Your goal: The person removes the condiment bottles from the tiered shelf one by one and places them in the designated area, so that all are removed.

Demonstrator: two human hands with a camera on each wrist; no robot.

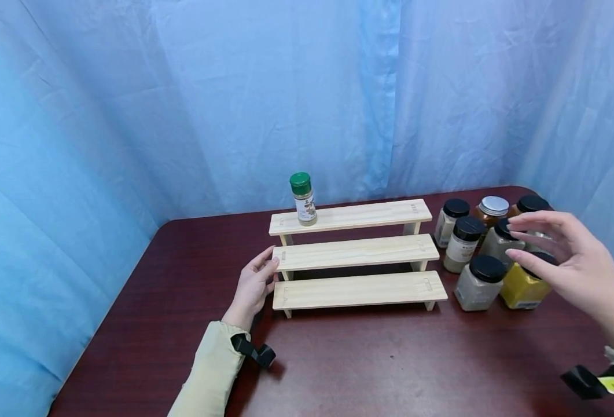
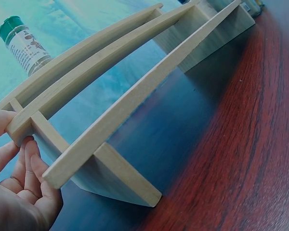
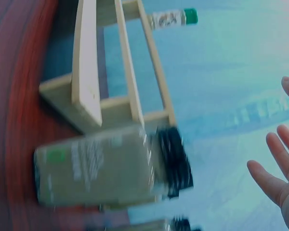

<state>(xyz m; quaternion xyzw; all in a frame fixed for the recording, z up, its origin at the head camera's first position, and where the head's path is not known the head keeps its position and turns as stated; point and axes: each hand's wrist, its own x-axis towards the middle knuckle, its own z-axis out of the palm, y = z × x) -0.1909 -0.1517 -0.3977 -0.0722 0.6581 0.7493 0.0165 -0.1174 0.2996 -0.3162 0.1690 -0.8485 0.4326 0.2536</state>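
Observation:
A three-tier wooden rack [image 1: 356,252] stands on the table. My left hand [image 1: 254,285] pinches the left end of its middle shelf, thumb above and fingers beneath, as the left wrist view confirms. On the top shelf, toward the left, a green-capped spice bottle [image 1: 305,200] stands upright. My right hand [image 1: 572,255] hovers over the group of jars at the right, fingers spread and nothing held. Closest to it are a yellow jar [image 1: 526,288] with a black lid and a squarish black-lidded jar [image 1: 480,284], which looms large in the right wrist view.
Several more jars crowd right of the rack, among them a silver-lidded jar [image 1: 493,209] and a black-capped spice bottle [image 1: 462,246]. Some are partly hidden by the right hand. Blue curtains [image 1: 286,104] hang behind the dark red table [image 1: 369,359].

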